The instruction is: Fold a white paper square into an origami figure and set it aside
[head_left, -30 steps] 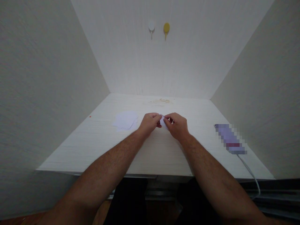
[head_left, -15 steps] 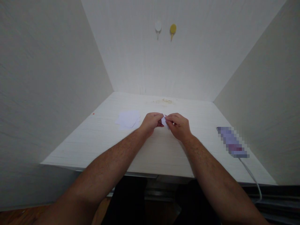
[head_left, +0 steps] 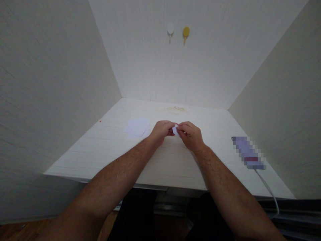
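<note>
The left hand [head_left: 162, 131] and the right hand [head_left: 192, 135] meet just above the middle of the white wood-grain tabletop [head_left: 173, 160], fingers curled in. Between their fingertips they pinch a small white piece of paper [head_left: 175, 130]. Most of it is hidden by the fingers, so its shape, possibly folded, is hard to make out.

Just to the left of the left hand, a loose stack of white paper sheets [head_left: 137, 127] lies flat on the tabletop. Behind the hands, near the back wall, is a pale brownish stain [head_left: 175, 108]. Well apart to the right, by the side wall, lies a pixelated purple oblong object [head_left: 248, 152], with a white cable [head_left: 268, 190] running off the front edge. A white wall hook [head_left: 170, 29] and a yellow wall hook [head_left: 186, 32] hang side by side high on the back wall.
</note>
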The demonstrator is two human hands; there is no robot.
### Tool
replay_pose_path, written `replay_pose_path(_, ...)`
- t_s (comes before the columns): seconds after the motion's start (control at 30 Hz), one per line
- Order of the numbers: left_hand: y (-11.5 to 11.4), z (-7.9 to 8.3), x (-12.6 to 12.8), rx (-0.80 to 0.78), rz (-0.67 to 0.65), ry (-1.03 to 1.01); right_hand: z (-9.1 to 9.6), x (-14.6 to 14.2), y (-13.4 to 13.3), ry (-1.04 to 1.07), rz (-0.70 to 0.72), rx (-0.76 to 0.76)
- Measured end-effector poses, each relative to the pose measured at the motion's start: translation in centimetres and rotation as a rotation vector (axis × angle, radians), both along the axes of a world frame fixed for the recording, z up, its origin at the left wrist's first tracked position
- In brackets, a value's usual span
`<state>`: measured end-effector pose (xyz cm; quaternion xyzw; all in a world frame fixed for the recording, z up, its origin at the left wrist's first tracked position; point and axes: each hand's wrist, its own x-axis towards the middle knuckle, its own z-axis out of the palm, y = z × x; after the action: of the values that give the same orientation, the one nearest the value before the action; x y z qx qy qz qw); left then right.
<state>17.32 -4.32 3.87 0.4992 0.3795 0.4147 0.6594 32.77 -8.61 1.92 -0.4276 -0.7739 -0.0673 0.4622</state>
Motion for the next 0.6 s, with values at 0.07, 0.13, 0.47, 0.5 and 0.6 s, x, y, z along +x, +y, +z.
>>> replay_pose_path(0.07,-0.01,-0.01,0.03,-0.004,0.005,-0.005,0.04,0.0,-0.01,-0.009,-0.002,-0.01)
replay_pose_path(0.13,-0.02,-0.02,0.05,-0.008,0.003,-0.004,0.07,-0.01,-0.03,-0.014,-0.008,-0.015)
replay_pose_path(0.47,-0.08,-0.18,0.1,0.021,0.013,0.008,0.08,0.07,-0.02,-0.023,-0.008,-0.026)
replay_pose_path(0.5,-0.07,-0.23,0.12,0.03,0.017,0.012,0.06,0.09,0.01,-0.022,-0.009,-0.027)
replay_pose_path(0.6,0.08,-0.43,0.11,0.056,0.026,0.041,-0.03,0.03,0.04,-0.01,-0.002,-0.03)
